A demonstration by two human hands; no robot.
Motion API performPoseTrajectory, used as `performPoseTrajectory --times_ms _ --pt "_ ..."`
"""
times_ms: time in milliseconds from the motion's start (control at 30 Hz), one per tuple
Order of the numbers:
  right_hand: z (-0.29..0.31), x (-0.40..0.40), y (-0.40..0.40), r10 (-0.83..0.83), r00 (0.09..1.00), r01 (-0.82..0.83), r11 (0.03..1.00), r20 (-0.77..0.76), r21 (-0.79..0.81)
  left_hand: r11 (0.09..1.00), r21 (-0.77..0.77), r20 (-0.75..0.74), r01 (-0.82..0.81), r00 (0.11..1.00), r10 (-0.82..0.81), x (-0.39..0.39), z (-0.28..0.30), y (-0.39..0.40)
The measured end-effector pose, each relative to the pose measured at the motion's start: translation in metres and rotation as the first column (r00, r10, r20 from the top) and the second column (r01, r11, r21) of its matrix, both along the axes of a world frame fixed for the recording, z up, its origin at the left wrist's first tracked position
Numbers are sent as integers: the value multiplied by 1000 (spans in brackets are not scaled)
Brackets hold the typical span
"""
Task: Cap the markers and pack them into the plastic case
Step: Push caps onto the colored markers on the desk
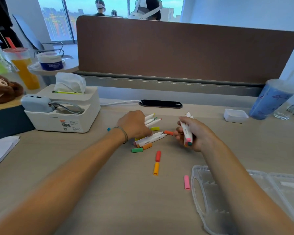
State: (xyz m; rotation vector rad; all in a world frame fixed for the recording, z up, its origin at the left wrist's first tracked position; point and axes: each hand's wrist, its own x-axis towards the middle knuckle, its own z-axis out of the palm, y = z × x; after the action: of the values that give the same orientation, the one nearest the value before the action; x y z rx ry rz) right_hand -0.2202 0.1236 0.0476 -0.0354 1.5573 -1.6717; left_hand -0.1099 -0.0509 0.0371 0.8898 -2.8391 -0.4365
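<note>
Markers are all uncapped: the left hand point(134, 126) grips several white-barrelled ones, the right hand point(192, 134) clutches a bundle point(186, 131), more lie between them. Loose coloured caps point(157, 162) lie nearer the person, and the clear plastic case point(210, 197) under the right forearm looks unpacked, so nearly everything remains.

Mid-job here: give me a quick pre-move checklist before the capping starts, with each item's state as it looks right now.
1. Right hand grips a bundle of markers: ok.
2. Left hand holds more markers, tips bare: ok for grip, not ok for caps.
3. Loose caps within reach: red cap, yellow cap, pink cap, green cap: ok.
4. Loose markers on the desk uncapped: not ok.
5. Case lies open, near the right forearm: ok. What is inside: cannot tell.
6. A free hand to pick up a cap: not ok, both are full.
</note>
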Motion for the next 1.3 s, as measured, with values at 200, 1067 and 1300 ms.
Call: performPoseTrajectory --times_ms 200,1067,1300 --pt "-7 -7 9 109 980 -83 984 -166 158 992 -103 130 73 990 -59 -8 3 8" --pt "-16 10 -42 225 906 -73 917 -358 392 -126 907 -284 401 807 518 55 -8 -14" --pt "10 46 -55 97 995 -101 985 -36 -139 -139 884 -279 447 741 611 74 -3 -23"
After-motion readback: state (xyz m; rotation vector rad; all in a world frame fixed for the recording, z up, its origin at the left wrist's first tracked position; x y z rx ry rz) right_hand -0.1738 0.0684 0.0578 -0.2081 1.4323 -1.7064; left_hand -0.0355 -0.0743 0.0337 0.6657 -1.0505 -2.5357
